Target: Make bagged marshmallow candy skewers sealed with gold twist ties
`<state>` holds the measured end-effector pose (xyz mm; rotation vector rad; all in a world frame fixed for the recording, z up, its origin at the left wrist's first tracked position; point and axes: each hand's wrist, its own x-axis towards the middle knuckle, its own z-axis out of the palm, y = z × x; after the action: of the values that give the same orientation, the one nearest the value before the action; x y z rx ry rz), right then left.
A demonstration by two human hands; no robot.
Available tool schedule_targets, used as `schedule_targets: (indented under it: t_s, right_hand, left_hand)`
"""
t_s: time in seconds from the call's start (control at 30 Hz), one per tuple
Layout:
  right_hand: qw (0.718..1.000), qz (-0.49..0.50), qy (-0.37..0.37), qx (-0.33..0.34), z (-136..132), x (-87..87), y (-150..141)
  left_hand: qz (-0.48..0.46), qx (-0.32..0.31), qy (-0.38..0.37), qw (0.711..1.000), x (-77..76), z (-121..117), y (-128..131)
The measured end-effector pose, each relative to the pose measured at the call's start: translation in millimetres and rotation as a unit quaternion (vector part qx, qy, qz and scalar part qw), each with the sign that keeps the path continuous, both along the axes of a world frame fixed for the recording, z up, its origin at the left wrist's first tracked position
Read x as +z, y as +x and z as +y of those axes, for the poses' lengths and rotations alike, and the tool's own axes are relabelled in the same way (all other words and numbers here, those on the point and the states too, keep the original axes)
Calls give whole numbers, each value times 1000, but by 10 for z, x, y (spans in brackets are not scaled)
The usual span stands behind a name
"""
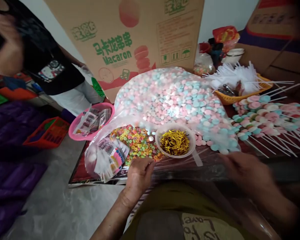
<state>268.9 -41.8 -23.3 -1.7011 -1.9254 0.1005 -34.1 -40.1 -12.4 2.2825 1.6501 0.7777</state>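
My left hand (139, 173) is at the near table edge, its fingers curled closed beside the small ring-shaped candies (140, 141). Whatever those fingers hold, if anything, is hidden. My right hand (251, 173) is smeared by motion near the front corner of a clear plastic bag, and its fingers cannot be made out. Between and beyond the hands stands a round white bowl (158, 141) of gold twist ties (175, 142). Behind it, pink, white and blue button-shaped sweets (170, 96) lie heaped in the clear bag. Printed cards (110, 160) sit left of the ring candies.
Finished-looking candy skewers (270, 116) lie at the right, below a yellow basket (227, 98) of white sticks. A pink basin (72, 131) with packets stands at the left table edge. A large carton (150, 33) rises behind. Another person (40, 50) stands at the left.
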Motion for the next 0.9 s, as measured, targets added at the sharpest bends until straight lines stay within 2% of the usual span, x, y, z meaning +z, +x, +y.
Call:
schedule_targets:
  t_s: [0.07,0.13,0.2,0.27,0.33,0.4,0.53,0.67,0.73,0.8,0.87,0.9]
  right_hand:
    - [988,-114,22,102,395,44,-332]
    - [966,-184,27,178,744,63,-657]
    - [958,-198,35,203,972,61,-895]
    - [963,-175,49,199,1054,52,-1035]
    - [966,-140,62,208,1001,51,-1139]
    - [962,-110,68,242,862,68,-1268]
    - [943,-91,72,311,575,102,-1539]
    - [941,-51,62,328,450,75,-1518]
    - [943,-24,65,326,427,73,-1442]
    - [943,16,70,326,409,108,-1406]
    - [940,82,61,327,391,179,-1442]
    - [937,123,44,323,385,221,-1484]
  left_hand:
    - [50,-5,-2,999,-24,-125,-59]
    - [73,29,-14,997,-52,-237,-242]
    - [63,114,-19,991,-94,-332,-550]
    - [41,219,-12,975,-153,-388,-901]
    - [29,297,-1,955,-229,-354,-1192]
    - [27,332,4,943,-316,-198,-1362]
    - [20,364,20,931,-482,297,-1432]
    - [-3,376,30,926,-588,580,-1549]
    - [-25,387,43,921,-580,583,-1607]
    - [-43,405,64,911,-501,516,-1546]
    - [-71,403,95,908,-360,407,-1302]
    - [-87,382,111,913,-278,348,-1117]
